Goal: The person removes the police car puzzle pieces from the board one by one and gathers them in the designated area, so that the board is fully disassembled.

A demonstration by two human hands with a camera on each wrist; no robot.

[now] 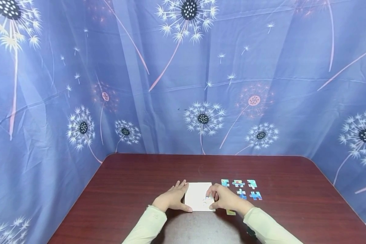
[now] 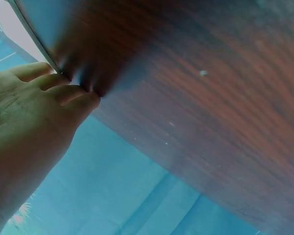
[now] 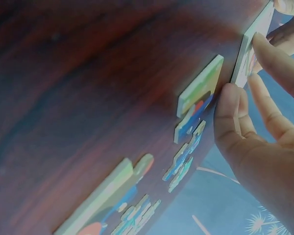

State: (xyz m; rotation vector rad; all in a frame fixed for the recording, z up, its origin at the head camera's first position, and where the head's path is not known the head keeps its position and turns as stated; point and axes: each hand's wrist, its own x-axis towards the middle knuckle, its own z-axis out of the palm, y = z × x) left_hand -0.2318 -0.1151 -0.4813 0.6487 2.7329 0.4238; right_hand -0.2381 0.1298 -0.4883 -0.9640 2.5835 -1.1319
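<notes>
A white square puzzle board (image 1: 198,193) lies on the table between both hands. My left hand (image 1: 174,198) rests along its left edge, the fingers spread toward the far corner and the thumb at the near corner. In the left wrist view, fingertips (image 2: 93,98) meet the table beside the board's edge. My right hand (image 1: 227,198) reaches over the board's right side. Its thumb and bent index finger pinch a pale-looking jigsaw piece (image 1: 206,200) at the lower right of the board. In the right wrist view, that piece's coloured face (image 3: 252,66) shows between the fingertips.
Several loose jigsaw pieces (image 1: 256,195) lie to the right of the board, printed in blue, green and yellow. One yellow-green piece (image 1: 230,212) sits just under the right wrist. A patterned blue curtain (image 1: 170,118) hangs behind the dark red-brown table (image 1: 125,176).
</notes>
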